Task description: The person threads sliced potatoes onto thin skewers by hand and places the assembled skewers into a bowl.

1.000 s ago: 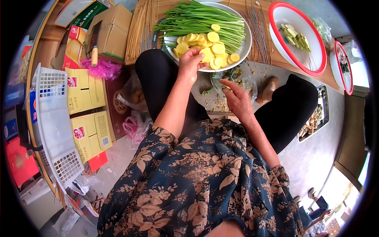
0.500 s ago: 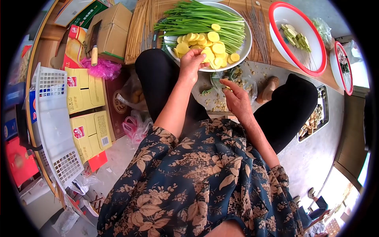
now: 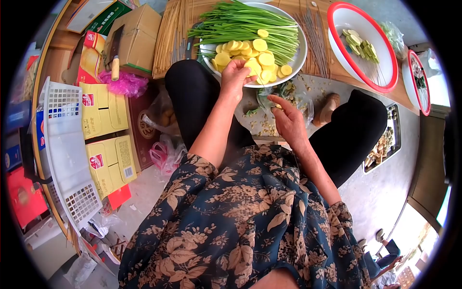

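Note:
My left hand (image 3: 234, 77) is closed in a pinch on a yellow potato slice (image 3: 250, 68), over the near rim of a large white bowl (image 3: 302, 50). In that bowl lie a heap of potato slices (image 3: 266, 59) and a bundle of green garlic chives (image 3: 236, 19). My right hand (image 3: 289, 119) is lower and to the right, apart from the bowl, its fingers curled together. A small yellowish bit shows at its fingertips, but what it holds is too small to make out.
Bamboo skewers (image 3: 172, 36) and thin metal skewers (image 3: 315, 41) lie on the wooden table (image 3: 339, 72). Right of them stands a red-rimmed basin (image 3: 331, 29) with green slices. A cleaver (image 3: 115, 58) rests by a cardboard box (image 3: 144, 38). A white plastic basket (image 3: 67, 149) is at left.
Both hands have barely moved. My left hand has shifted very slightly to the right; my right hand keeps almost the same place and shape.

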`<state>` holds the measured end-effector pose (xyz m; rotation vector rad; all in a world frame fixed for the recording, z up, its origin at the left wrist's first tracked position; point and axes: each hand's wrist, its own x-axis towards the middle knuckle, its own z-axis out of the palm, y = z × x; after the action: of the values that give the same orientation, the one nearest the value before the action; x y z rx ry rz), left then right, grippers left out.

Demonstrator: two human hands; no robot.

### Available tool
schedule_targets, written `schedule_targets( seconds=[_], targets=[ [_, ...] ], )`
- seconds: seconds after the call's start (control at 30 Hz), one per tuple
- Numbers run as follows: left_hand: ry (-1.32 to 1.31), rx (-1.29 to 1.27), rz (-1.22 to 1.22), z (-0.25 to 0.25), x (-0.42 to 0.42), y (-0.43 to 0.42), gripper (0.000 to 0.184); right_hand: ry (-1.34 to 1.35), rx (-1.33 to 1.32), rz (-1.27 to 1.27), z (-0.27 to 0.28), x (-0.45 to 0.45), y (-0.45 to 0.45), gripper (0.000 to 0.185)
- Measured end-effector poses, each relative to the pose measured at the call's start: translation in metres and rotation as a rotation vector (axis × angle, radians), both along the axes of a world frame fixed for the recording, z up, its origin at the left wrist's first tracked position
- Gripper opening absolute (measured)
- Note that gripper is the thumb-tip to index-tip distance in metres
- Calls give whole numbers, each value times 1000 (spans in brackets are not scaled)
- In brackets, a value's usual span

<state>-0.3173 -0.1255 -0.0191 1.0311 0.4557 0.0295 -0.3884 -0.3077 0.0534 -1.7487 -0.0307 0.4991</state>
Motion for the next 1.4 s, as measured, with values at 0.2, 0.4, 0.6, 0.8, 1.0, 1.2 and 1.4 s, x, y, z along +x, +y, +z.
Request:
schedule_targets(
  seconds=[0.2, 0.4, 0.6, 0.8, 1.0, 1.2, 1.4],
  targets=[
    [-42, -32, -23, 2, -1, -3, 13, 22, 17, -18, 3, 1, 1, 34],
    [-68, -56, -40, 5, -2, -8, 15, 34, 27, -17, 0, 1, -1, 34],
    [-111, -74, -64, 0, -4, -10, 16, 26, 41, -29, -2, 3, -1, 35],
    [-140, -8, -208, 3, -12, -18, 16, 68, 164, -98, -3, 11, -3, 34],
    [-220, 212, -338, 13, -11, -25, 17, 16, 217, -149, -3, 17, -13, 32],
    [-288, 920, -90, 7, 29, -1, 12, 28, 218, -185, 4, 9, -23, 29],
    [-341, 1531, -235, 18, 45, -11, 26, 35, 270, -225, 5, 9, -28, 28]
  ],
)
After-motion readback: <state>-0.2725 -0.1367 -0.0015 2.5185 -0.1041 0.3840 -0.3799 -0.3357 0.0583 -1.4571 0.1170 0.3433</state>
